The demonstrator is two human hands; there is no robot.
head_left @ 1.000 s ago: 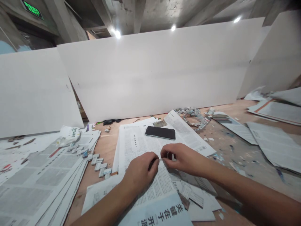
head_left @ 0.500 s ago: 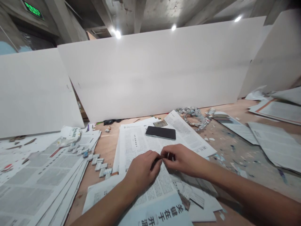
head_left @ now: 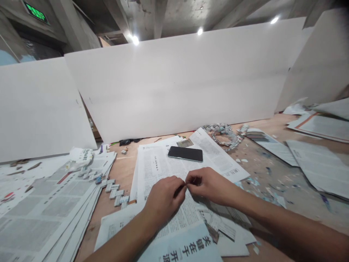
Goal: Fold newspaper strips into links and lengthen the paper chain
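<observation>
My left hand (head_left: 166, 194) and my right hand (head_left: 204, 182) meet above printed newspaper sheets (head_left: 177, 222), their fingertips pinched together. Whatever lies between the fingers is too small or too covered to make out. Just beyond them a black smartphone (head_left: 185, 154) rests face up on the papers. To the left, a zigzag chain of folded paper pieces (head_left: 111, 188) runs across the table and onto a newspaper stack. Small printed paper scraps (head_left: 223, 227) lie to the right, under my right forearm.
A newspaper stack (head_left: 51, 207) covers the left side, with a crumpled white plastic bag (head_left: 80, 158) on it. A coiled folded-paper chain (head_left: 229, 136) sits at the back. White panels (head_left: 174, 83) stand behind the table. More papers (head_left: 319, 163) and bits litter the right.
My fingers stay pinched together at nearly the same spot, with only a slight shift. The whole view has moved a little; the things on the table lie as before.
</observation>
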